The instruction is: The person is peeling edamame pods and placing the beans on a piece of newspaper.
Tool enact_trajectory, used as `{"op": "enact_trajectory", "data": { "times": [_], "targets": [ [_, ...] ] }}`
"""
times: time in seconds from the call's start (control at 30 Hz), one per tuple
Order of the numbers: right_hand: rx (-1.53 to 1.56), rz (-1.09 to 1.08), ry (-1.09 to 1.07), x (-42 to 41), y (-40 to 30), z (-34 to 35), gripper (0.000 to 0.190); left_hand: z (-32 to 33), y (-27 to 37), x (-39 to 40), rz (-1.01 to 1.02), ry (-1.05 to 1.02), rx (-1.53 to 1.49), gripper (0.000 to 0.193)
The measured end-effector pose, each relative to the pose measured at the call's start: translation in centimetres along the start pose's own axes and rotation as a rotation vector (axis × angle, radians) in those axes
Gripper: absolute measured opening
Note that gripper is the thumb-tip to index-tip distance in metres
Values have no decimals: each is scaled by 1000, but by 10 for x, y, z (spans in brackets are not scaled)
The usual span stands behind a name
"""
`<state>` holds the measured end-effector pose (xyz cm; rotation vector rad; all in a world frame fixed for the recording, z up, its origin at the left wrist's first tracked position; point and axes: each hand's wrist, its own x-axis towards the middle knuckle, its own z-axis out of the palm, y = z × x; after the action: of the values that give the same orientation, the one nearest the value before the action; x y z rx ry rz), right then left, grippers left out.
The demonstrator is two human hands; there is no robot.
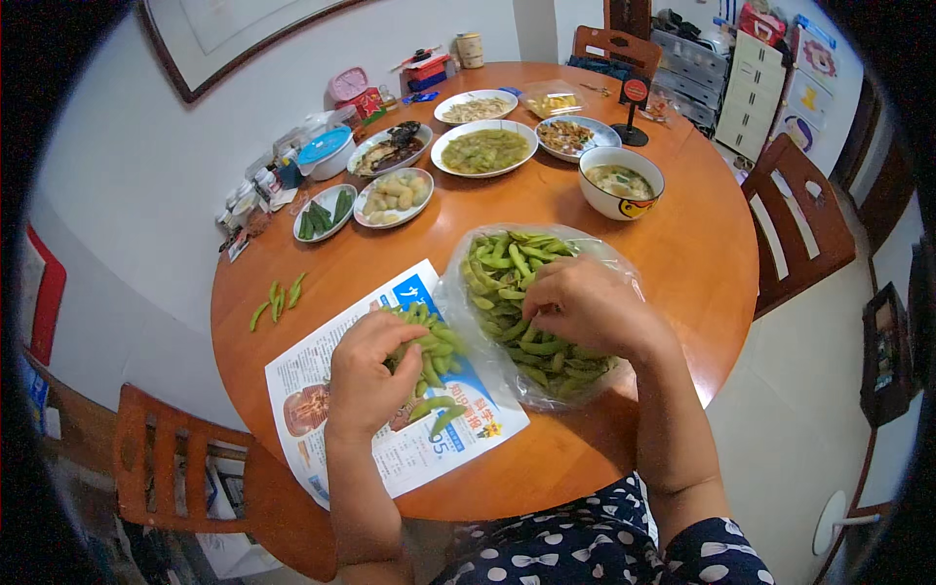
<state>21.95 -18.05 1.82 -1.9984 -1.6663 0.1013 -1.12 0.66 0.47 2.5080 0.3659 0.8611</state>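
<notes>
A clear plastic bag (pixel 450 292) stands open on the table, filled with green soybean pods (pixel 512 256). My right hand (pixel 585 307) reaches over the pods in the bag, fingers curled down among them; whether it pinches one is hidden. To its left, a printed newspaper sheet (pixel 307 365) lies at a slant, with a smaller pile of pods (pixel 439 351) on it. My left hand (pixel 376 365) is at the left side of that pile, thumb and forefinger apart, nothing seen between them. Two pods (pixel 446 418) lie on the paper nearer to me, apart from the pile.
Several loose pods (pixel 275 301) rest left of the paper on the round wooden table (pixel 702 241). Beyond the bag stand a soup bowl (pixel 621 208), an oval dish of cooked greens (pixel 482 150) and plates of food. Wooden chairs (pixel 793 219) flank the table.
</notes>
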Motion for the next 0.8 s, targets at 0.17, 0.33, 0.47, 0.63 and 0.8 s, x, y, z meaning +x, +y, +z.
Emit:
{"op": "enact_trajectory", "data": {
  "times": [0.17, 0.33, 0.47, 0.63, 0.8],
  "targets": [
    [-108, -54, -56, -2, 4, 11, 14, 0, -4, -1, -3, -138, 76, 18],
    [-264, -9, -73, -2, -5, 14, 15, -1, -4, -3, 5, -116, 70, 15],
    [-306, -27, -25, -3, -8, 19, 15, -1, -4, -2, 6, -127, 84, 13],
    [-317, -96, -27, -1, -8, 24, 11, -1, -4, -2, 3, -105, 48, 13],
    [-241, -77, -14, -2, -11, 15, 14, 0, 1, 0, 22, -34, 4, 15]
  ]
}}
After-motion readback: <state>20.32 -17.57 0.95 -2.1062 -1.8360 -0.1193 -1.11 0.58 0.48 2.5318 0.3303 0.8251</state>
